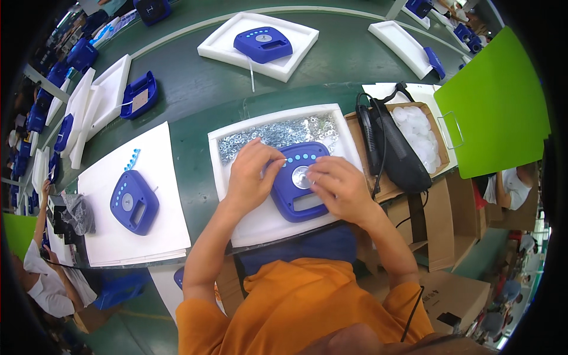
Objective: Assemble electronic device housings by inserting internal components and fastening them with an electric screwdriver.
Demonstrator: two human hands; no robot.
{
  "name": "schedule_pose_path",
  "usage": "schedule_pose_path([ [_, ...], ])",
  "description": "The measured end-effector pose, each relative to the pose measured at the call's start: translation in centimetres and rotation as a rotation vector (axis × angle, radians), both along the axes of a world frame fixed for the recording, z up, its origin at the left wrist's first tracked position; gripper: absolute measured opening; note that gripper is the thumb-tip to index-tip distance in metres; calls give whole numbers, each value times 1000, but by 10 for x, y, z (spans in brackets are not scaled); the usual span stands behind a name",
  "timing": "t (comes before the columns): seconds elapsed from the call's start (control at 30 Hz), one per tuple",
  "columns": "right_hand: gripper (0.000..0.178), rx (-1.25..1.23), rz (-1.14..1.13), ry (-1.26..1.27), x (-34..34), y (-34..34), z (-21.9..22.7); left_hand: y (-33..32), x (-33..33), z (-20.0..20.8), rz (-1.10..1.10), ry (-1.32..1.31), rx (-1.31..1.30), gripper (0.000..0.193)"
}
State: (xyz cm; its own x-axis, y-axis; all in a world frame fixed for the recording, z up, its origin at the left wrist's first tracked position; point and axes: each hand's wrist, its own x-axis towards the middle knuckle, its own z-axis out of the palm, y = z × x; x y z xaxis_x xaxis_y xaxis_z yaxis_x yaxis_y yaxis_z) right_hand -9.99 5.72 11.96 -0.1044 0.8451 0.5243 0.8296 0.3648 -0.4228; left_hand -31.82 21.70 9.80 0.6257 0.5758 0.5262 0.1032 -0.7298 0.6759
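A blue plastic housing (287, 198) with a round silver disc (302, 177), a row of light-blue buttons (297, 158) and a handle slot lies in a white foam tray (239, 236). My left hand (251, 173) is at its upper left, thumb and forefinger pinched by the end of the button row on something too small to make out. On the right side, my right hand (342, 188) is closed over the housing, its fingertips beside the disc; what they hold, if anything, is hidden. Many small metal nuts or washers (278, 132) fill the tray's far part.
Left, another blue housing (135, 201) and a light-blue button strip (132, 158) lie on white sheets (97, 177). A black mesh pouch (399, 148) rests against a box of translucent white pieces (414, 133). Beyond, a foam tray holds a blue housing (263, 44). A green panel (494, 106) stands right.
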Motion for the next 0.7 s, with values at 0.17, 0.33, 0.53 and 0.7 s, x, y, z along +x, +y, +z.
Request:
schedule_pose_path([
  [0.17, 13, -10, -252, -55, 47, 27, -6, 5, 1, -4, 24, 3, 55, 6],
  [0.33, 11, -8, -274, -214, 76, 54, -25, 8, 0, -8, 65, 3, 75, 6],
  [0.53, 9, -66, -247, -318, 79, 63, -31, 10, -2, -9, 77, -12, 76, 6],
  [0.7, 9, -55, -225, -416, 81, 63, -32, 8, -1, -7, 59, -2, 53, 5],
])
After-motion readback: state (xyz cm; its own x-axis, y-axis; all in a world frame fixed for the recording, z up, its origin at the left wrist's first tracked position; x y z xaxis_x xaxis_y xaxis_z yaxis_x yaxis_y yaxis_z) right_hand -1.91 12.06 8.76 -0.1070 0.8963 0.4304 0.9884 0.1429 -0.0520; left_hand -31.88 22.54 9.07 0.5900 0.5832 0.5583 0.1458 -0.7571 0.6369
